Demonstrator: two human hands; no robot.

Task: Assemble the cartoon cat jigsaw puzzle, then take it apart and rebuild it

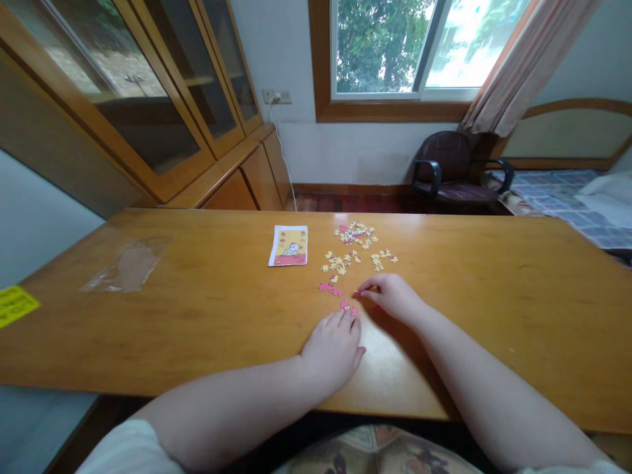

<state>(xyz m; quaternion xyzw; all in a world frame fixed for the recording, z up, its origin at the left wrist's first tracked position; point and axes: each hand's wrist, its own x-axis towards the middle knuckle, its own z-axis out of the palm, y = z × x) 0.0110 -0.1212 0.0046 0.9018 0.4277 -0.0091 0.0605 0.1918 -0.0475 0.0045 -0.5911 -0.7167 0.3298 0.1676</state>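
My left hand (334, 345) lies flat on the table, fingers stretched forward, its fingertips touching a few pink puzzle pieces (349, 307). To the right and a little farther away, my right hand (392, 296) pinches a small puzzle piece (357, 293) between thumb and forefinger, just above the tabletop. Between and beyond the hands is a short joined strip of pink pieces (330, 288). Loose yellow puzzle pieces (337, 263) lie past that strip, with a denser mixed pile (355, 234) behind them. Another pink piece shows partly under my right hand.
A picture card (289, 246) with a white animal on yellow and pink lies left of the pieces. Farther left is a clear plastic bag (132, 265) on the wooden table (222, 296). Beyond the far edge stand a dark armchair (447, 164) and a glass-door cabinet (197, 92).
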